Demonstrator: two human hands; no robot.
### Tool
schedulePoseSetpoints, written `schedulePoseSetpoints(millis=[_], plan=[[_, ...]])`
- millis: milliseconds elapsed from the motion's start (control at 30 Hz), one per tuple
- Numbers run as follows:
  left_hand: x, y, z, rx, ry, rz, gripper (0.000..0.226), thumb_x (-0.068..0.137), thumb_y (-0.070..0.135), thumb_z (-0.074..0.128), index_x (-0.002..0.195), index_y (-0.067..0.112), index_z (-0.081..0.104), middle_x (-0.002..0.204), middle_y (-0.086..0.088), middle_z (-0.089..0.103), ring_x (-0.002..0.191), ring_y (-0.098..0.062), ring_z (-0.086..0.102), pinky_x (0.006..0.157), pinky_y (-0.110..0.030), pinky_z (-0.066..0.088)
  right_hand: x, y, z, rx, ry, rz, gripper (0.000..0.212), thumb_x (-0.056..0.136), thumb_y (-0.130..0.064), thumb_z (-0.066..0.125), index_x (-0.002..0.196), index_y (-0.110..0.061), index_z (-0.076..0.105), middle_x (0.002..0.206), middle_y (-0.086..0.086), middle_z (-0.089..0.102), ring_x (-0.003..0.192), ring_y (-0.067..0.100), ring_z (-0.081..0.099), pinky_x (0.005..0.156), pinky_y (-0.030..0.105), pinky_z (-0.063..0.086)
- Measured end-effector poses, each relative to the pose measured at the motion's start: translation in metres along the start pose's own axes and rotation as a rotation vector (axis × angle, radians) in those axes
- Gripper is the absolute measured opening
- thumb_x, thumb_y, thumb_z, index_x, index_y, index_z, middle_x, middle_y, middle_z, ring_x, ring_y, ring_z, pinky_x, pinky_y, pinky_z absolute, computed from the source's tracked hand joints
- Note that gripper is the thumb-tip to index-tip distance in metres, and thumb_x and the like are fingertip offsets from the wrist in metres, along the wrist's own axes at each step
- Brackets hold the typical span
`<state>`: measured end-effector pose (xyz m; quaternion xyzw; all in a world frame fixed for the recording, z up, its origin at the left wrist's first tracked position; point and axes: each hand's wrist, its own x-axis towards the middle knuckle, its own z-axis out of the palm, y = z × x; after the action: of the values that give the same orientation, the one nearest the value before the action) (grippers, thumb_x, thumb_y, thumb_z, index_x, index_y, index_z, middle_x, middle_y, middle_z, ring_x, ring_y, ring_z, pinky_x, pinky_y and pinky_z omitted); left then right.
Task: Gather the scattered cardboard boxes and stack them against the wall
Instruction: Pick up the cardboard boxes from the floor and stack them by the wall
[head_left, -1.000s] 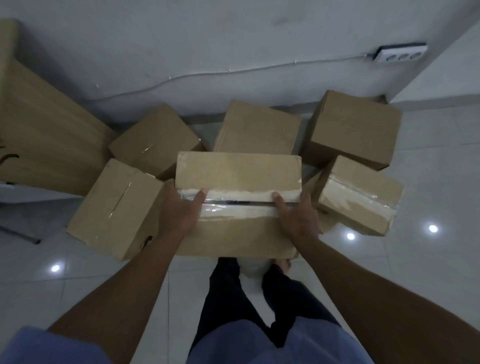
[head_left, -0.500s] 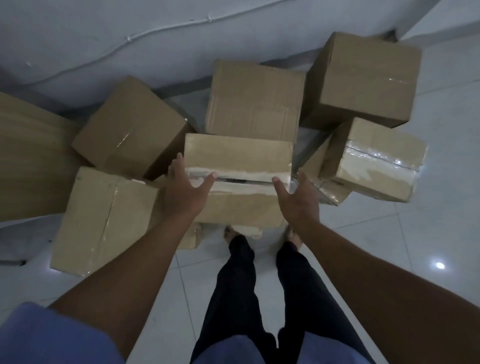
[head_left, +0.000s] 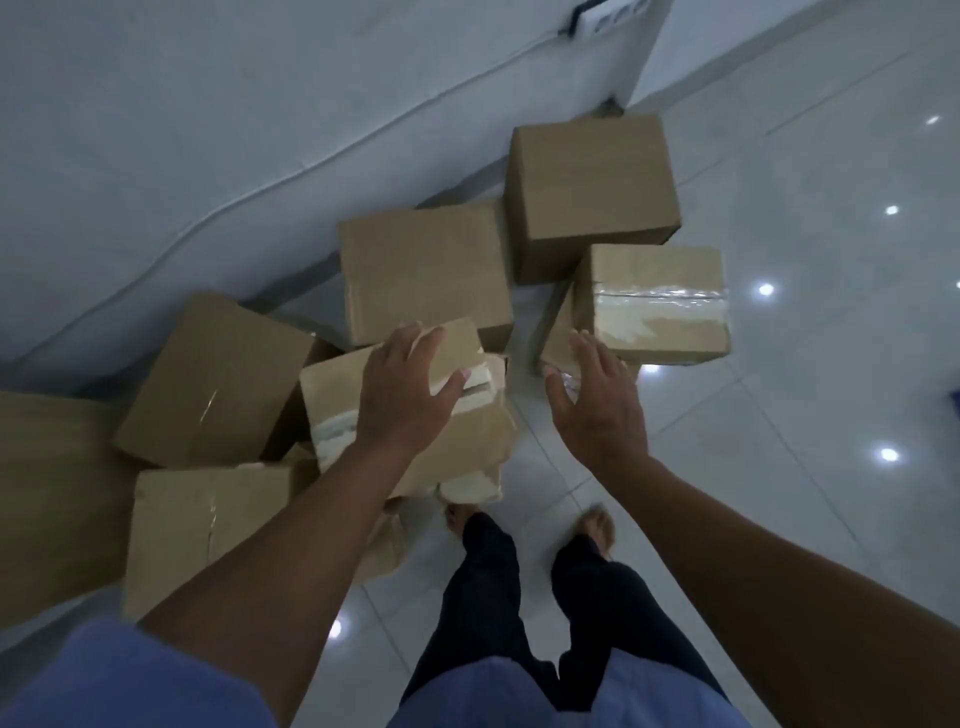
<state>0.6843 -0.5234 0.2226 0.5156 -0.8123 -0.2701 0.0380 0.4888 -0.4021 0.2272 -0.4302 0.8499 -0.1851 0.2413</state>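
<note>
Several cardboard boxes lie in a loose cluster on the floor beside the wall (head_left: 218, 119). A taped box (head_left: 467, 436) sits in the middle, tilted, in front of my bare feet. My left hand (head_left: 405, 387) hovers over its top with fingers spread; contact is unclear. My right hand (head_left: 597, 400) is open in the air to the right of that box, holding nothing. Just beyond the right hand a smaller taped box (head_left: 657, 306) rests on another one. Two plain boxes (head_left: 421, 270) (head_left: 589, 192) stand nearer the wall, and two more (head_left: 218, 379) (head_left: 202, 525) lie at the left.
A wooden panel or furniture side (head_left: 47, 493) fills the left edge. A cable (head_left: 311, 166) runs along the wall up to a socket strip (head_left: 608, 15). The glossy tiled floor (head_left: 810, 364) stretches to the right, with light spots reflected in it.
Both hands have let go of the middle taped box, which now lies lower and tilted. The right hand moved away to the right. The view has swung and tilted leftward.
</note>
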Motion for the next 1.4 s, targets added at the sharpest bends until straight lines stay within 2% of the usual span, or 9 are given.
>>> schedulePoseSetpoints(millis=[100, 200, 400, 600, 900, 1033, 1267, 1400], plan=[[0.005, 0.053, 0.003, 0.047, 0.006, 0.172, 0.064, 0.092, 0.057, 0.047, 0.140, 0.017, 0.059, 0.145, -0.011, 0.054, 0.139, -0.032, 0.046, 0.114, -0.048, 0.036, -0.019, 0.039, -0.043, -0.051, 0.109, -0.018, 0.056, 0.102, -0.037, 0.057, 0.152, -0.015, 0.043, 0.157, 0.008, 0.045, 0.147, 0.026, 0.038, 0.121, 0.050, 0.033], [0.001, 0.112, 0.017, 0.081, 0.002, 0.337, 0.060, 0.092, 0.055, 0.051, 0.138, 0.017, 0.060, 0.143, -0.012, 0.056, 0.139, -0.035, 0.046, 0.110, -0.056, 0.038, -0.042, 0.087, -0.085, -0.078, 0.194, 0.034, 0.059, 0.103, -0.041, 0.052, 0.155, -0.016, 0.040, 0.160, 0.008, 0.041, 0.151, 0.026, 0.033, 0.124, 0.050, 0.027], [-0.023, 0.255, 0.061, 0.197, 0.016, 0.600, 0.064, 0.094, 0.055, 0.049, 0.143, 0.014, 0.055, 0.152, -0.015, 0.048, 0.148, -0.036, 0.034, 0.118, -0.063, 0.026, -0.104, 0.195, -0.172, -0.105, 0.420, 0.154, 0.059, 0.103, -0.042, 0.053, 0.155, -0.017, 0.040, 0.162, 0.008, 0.038, 0.152, 0.025, 0.030, 0.124, 0.054, 0.023], [-0.071, 0.408, 0.135, 0.184, -0.021, 0.838, 0.064, 0.092, 0.058, 0.047, 0.143, 0.019, 0.055, 0.154, -0.014, 0.045, 0.150, -0.035, 0.030, 0.119, -0.062, 0.022, -0.192, 0.310, -0.242, -0.112, 0.577, 0.329, 0.060, 0.103, -0.047, 0.052, 0.155, -0.019, 0.039, 0.164, 0.008, 0.035, 0.153, 0.025, 0.027, 0.124, 0.055, 0.021], [-0.157, 0.578, 0.253, 0.191, -0.176, 1.178, 0.065, 0.093, 0.059, 0.045, 0.144, 0.020, 0.056, 0.154, -0.013, 0.047, 0.150, -0.032, 0.032, 0.119, -0.061, 0.024, -0.327, 0.447, -0.304, -0.061, 0.771, 0.705, 0.061, 0.102, -0.048, 0.050, 0.154, -0.019, 0.040, 0.163, 0.009, 0.036, 0.152, 0.026, 0.030, 0.123, 0.057, 0.023], [-0.194, 0.641, 0.309, 0.177, -0.291, 1.308, 0.061, 0.096, 0.055, 0.053, 0.148, 0.022, 0.052, 0.158, -0.011, 0.043, 0.153, -0.030, 0.027, 0.122, -0.059, 0.019, -0.379, 0.499, -0.319, -0.044, 0.818, 0.883, 0.059, 0.102, -0.045, 0.053, 0.153, -0.018, 0.040, 0.162, 0.010, 0.035, 0.152, 0.027, 0.028, 0.123, 0.057, 0.022], [-0.239, 0.754, 0.394, 0.200, -0.466, 1.497, 0.062, 0.097, 0.050, 0.059, 0.150, 0.021, 0.048, 0.159, -0.012, 0.041, 0.153, -0.031, 0.027, 0.123, -0.058, 0.019, -0.438, 0.584, -0.340, 0.046, 0.906, 1.153, 0.057, 0.104, -0.045, 0.049, 0.153, -0.018, 0.039, 0.165, 0.008, 0.031, 0.154, 0.025, 0.022, 0.125, 0.055, 0.017], [-0.278, 0.831, 0.441, 0.229, -0.571, 1.621, 0.063, 0.098, 0.054, 0.055, 0.153, 0.023, 0.044, 0.161, -0.010, 0.039, 0.154, -0.028, 0.025, 0.124, -0.056, 0.018, -0.473, 0.624, -0.349, 0.123, 0.963, 1.308, 0.057, 0.105, -0.046, 0.047, 0.154, -0.018, 0.038, 0.165, 0.008, 0.030, 0.154, 0.025, 0.022, 0.125, 0.053, 0.015]])
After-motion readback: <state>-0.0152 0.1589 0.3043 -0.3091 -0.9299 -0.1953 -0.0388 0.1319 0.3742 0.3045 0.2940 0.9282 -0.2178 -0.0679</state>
